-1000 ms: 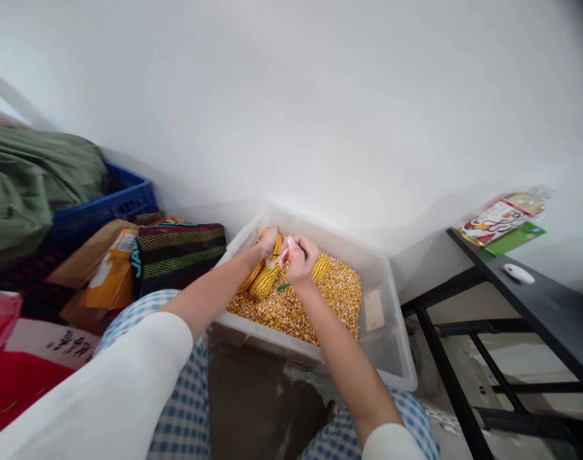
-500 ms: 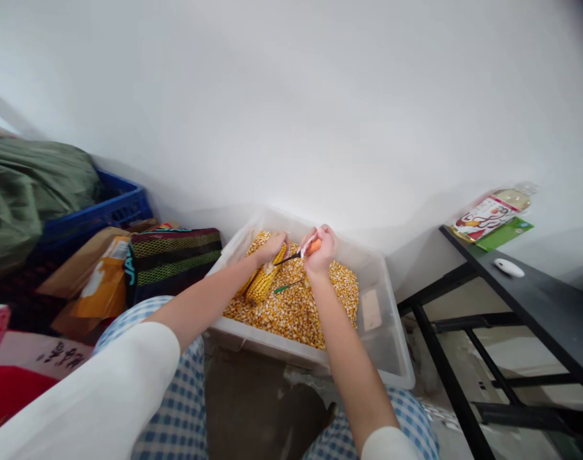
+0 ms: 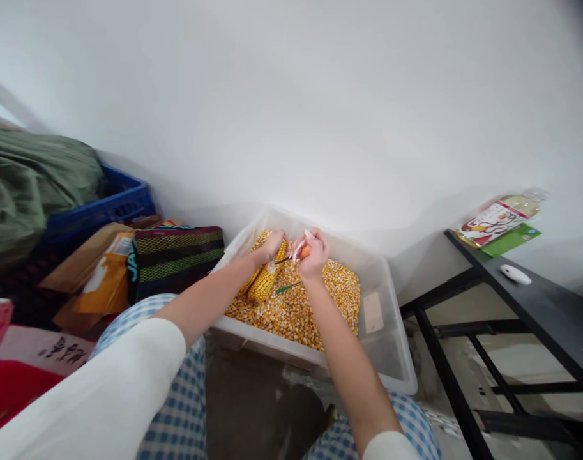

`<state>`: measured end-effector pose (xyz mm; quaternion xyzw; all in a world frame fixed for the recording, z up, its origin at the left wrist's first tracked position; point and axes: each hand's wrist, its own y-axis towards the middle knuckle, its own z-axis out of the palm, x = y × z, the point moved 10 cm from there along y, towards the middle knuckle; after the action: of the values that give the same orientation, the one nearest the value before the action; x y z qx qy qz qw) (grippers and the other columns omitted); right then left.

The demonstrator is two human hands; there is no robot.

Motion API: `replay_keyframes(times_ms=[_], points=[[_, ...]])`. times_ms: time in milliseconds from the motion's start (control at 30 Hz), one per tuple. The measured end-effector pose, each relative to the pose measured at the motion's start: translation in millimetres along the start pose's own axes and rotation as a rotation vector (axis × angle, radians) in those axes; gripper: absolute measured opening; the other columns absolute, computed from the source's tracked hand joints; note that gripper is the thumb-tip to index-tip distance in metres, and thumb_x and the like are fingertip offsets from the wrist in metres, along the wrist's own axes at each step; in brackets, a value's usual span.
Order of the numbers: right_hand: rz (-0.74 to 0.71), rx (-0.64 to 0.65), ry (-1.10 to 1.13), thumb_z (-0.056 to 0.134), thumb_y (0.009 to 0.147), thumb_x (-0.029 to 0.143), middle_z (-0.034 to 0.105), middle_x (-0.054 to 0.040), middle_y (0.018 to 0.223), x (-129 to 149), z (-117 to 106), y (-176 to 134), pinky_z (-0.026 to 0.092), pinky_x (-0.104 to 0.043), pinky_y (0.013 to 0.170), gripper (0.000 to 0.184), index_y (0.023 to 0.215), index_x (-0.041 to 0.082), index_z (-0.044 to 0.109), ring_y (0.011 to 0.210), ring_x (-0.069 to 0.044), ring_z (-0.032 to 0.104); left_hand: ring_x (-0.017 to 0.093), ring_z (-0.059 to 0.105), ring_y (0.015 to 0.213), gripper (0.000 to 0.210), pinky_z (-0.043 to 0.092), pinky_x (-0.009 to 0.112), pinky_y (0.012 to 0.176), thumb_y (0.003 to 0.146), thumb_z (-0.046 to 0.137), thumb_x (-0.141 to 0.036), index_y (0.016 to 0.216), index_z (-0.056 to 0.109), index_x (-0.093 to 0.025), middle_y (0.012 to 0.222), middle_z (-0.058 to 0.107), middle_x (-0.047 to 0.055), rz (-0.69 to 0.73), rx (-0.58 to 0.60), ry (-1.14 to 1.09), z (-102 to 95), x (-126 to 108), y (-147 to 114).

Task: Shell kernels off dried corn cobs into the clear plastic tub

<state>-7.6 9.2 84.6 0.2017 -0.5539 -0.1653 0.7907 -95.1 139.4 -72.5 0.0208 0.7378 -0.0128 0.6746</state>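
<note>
My left hand (image 3: 273,245) is closed around the upper end of a yellow corn cob (image 3: 281,252), tilted over the kernels. In my right hand (image 3: 313,253) is a screwdriver (image 3: 305,252) with an orange handle, its dark shaft pointing left and meeting the cob; the tip is hard to make out. Something pale and pink lies along the handle under my fingers. More whole cobs (image 3: 262,286) rest just below my left hand. A green-handled tool (image 3: 284,289) lies on the loose corn kernels (image 3: 291,319), which fill much of a translucent plastic bin (image 3: 395,319).
A white wall (image 3: 291,115) rises behind the bin. To the left are a blue crate (image 3: 123,198) with green cloth (image 3: 32,172), a dark striped mesh bag (image 3: 176,255) and cardboard (image 3: 87,255). At right, a black-framed table (image 3: 550,306) carries a bottle (image 3: 499,220) and a white object (image 3: 515,275).
My right hand has moved left and slightly down with the screwdriver, so less of its shaft shows between hand and cob. My left hand keeps its hold; the view has shifted slightly.
</note>
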Motion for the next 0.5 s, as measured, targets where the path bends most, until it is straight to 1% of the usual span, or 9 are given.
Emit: replay_keyframes(times_ms=[100,200,267,333,400,500], points=[[0.021,-0.060,0.052,0.049,0.073,0.035,0.041,0.0070,0.037,-3.3,-11.1,10.6,0.028,-0.019,0.031,0.026,0.053,0.020,0.039,0.029,-0.007,0.037,0.015,0.046,0.053,0.028,0.039,0.027,0.058,0.079,0.033,-0.021,0.053,0.044,-0.019,0.046,0.047,0.003,-0.005,-0.006,0.016,-0.8,-5.8,-7.5],[0.036,-0.154,0.105,0.047,0.071,0.034,0.039,0.0079,0.035,-8.1,-31.8,21.7,0.028,-0.019,0.030,0.025,0.052,0.021,0.037,0.026,-0.007,0.035,0.016,0.048,0.060,0.030,0.039,0.027,0.066,0.076,0.038,-0.021,0.048,0.046,-0.020,0.049,0.051,0.004,0.108,0.051,0.092,6.2,-23.4,-18.8],[0.036,-0.212,0.135,0.046,0.070,0.034,0.037,0.0085,0.034,-10.4,-45.6,25.9,0.027,-0.019,0.029,0.025,0.052,0.021,0.035,0.025,-0.007,0.034,0.017,0.049,0.062,0.035,0.039,0.028,0.069,0.078,0.036,-0.022,0.044,0.047,-0.021,0.051,0.054,0.005,0.179,0.084,0.159,11.7,-34.3,-26.2],[0.037,-0.245,0.147,0.046,0.069,0.035,0.037,0.0088,0.034,-11.4,-54.5,27.5,0.027,-0.019,0.029,0.026,0.052,0.021,0.034,0.025,-0.007,0.033,0.018,0.050,0.062,0.041,0.039,0.029,0.071,0.080,0.032,-0.023,0.042,0.048,-0.021,0.052,0.055,0.006,0.199,0.090,0.201,14.1,-40.0,-30.5],[0.040,-0.250,0.138,0.045,0.070,0.036,0.036,0.0089,0.034,-10.4,-57.5,27.2,0.028,-0.019,0.029,0.026,0.052,0.021,0.033,0.024,-0.007,0.033,0.019,0.051,0.063,0.046,0.038,0.030,0.072,0.081,0.029,-0.025,0.041,0.050,-0.021,0.052,0.056,0.007,0.207,0.101,0.224,15.8,-43.8,-32.1],[0.029,-0.227,0.128,0.045,0.071,0.036,0.036,0.0087,0.034,-5.9,-53.9,25.7,0.027,-0.019,0.029,0.027,0.052,0.021,0.032,0.025,-0.007,0.034,0.019,0.052,0.063,0.051,0.039,0.030,0.074,0.084,0.025,-0.028,0.041,0.052,-0.020,0.051,0.056,0.007,0.230,0.130,0.221,16.3,-47.4,-31.8]])
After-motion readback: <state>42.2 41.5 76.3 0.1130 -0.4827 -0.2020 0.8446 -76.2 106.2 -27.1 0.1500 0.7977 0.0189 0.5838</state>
